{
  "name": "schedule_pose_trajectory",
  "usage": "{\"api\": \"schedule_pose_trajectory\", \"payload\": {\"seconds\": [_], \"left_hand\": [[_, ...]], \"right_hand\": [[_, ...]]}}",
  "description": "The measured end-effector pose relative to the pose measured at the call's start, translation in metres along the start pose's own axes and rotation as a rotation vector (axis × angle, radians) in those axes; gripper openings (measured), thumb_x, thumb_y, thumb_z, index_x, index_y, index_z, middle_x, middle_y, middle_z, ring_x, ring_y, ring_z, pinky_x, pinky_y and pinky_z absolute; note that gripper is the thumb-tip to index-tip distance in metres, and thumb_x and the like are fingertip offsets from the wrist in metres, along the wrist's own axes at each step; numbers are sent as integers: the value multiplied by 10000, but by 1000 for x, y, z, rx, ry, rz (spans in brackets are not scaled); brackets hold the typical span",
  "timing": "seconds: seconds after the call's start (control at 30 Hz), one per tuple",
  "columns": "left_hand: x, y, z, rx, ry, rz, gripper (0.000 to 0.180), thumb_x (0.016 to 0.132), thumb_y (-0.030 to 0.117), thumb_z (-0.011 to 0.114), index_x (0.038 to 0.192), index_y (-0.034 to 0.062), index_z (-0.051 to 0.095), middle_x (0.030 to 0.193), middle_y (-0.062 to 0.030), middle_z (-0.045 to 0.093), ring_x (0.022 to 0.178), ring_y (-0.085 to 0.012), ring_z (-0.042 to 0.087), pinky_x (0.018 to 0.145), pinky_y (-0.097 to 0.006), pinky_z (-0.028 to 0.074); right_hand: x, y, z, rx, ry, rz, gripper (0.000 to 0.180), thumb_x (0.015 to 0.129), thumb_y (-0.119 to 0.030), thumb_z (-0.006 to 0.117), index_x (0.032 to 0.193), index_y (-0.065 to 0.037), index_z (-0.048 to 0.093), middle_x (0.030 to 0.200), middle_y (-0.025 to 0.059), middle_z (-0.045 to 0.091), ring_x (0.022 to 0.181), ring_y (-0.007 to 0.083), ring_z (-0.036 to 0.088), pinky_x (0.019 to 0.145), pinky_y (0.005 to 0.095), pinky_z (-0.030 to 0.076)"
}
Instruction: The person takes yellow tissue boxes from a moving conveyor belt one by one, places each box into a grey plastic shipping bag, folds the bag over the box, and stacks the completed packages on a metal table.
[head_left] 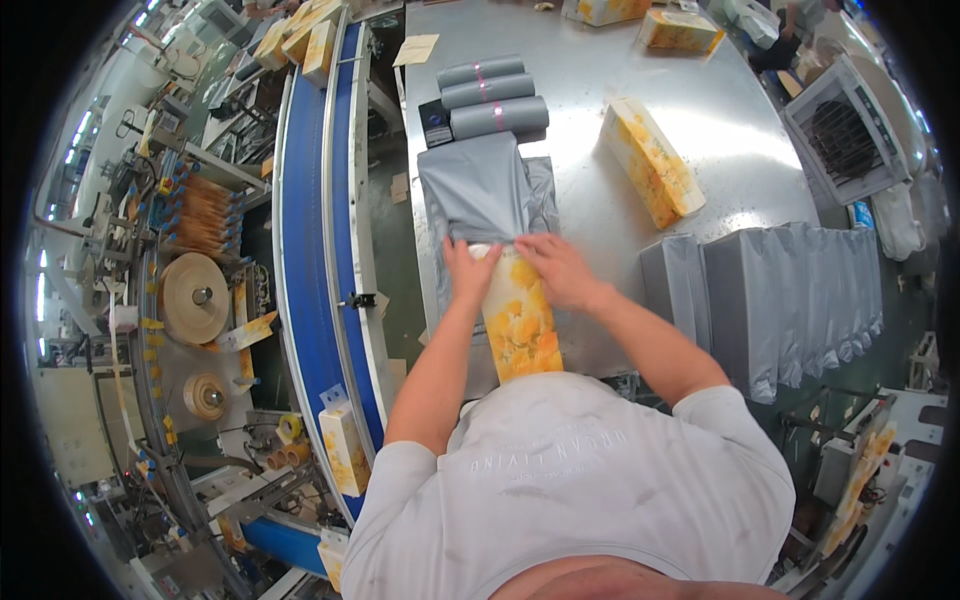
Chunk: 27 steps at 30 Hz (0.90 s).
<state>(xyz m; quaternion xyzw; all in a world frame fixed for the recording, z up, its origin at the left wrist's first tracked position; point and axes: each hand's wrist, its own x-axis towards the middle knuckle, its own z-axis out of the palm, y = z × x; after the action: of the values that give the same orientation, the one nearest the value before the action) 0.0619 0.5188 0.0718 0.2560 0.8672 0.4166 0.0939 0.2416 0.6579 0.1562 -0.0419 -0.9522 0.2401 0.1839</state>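
Note:
A grey plastic bag lies on the metal table with its mouth toward me, on top of more grey bags. A long white pack with a yellow flower print reaches from my belly to the bag's mouth. Its far end meets the grey film; whether it is inside cannot be made out. My left hand grips the left side of the bag's mouth, thumb over the pack's corner. At the right side, my right hand pinches the film against the pack, its fingertips partly hidden.
Several grey rolls lie beyond the bag beside a small dark box. Another flowered pack rests to the right. Filled grey bags stand in a row at the right edge. A blue conveyor runs along the left, carrying flowered packs.

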Motion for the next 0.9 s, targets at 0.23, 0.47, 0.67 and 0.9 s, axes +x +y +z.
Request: {"api": "schedule_pose_trajectory", "payload": {"seconds": [0.23,0.47,0.67,0.9], "left_hand": [[-34,-22,-24,-307,-245,195,348,1031,181,630,1306,-29,594,1277,-244,667,1166,-409,643,1033,-460,490],[42,-5,-46,182,-420,156,294,905,243,689,1014,-26,735,1009,-278,740,986,-476,699,852,-526,560],[-74,-66,-93,451,-1128,396,270,814,208,658,942,-11,753,1001,-270,739,934,-454,709,836,-525,583],[-98,-60,-119,-36,-684,140,244,879,212,678,981,-8,702,914,-258,722,877,-453,705,777,-530,550]], "right_hand": [[-20,38,42,285,349,627,286,875,-71,603,1145,-28,687,1181,200,696,1079,403,663,935,500,539],[2,27,38,-128,-169,682,257,936,-269,601,977,-75,763,1012,211,755,986,426,709,858,536,566],[-113,-57,44,-92,-728,591,240,877,-259,664,922,-63,796,939,213,763,887,445,724,804,533,580],[-131,-81,43,217,-330,1039,251,881,-275,654,929,-77,800,905,207,755,904,408,728,804,518,583]]}}
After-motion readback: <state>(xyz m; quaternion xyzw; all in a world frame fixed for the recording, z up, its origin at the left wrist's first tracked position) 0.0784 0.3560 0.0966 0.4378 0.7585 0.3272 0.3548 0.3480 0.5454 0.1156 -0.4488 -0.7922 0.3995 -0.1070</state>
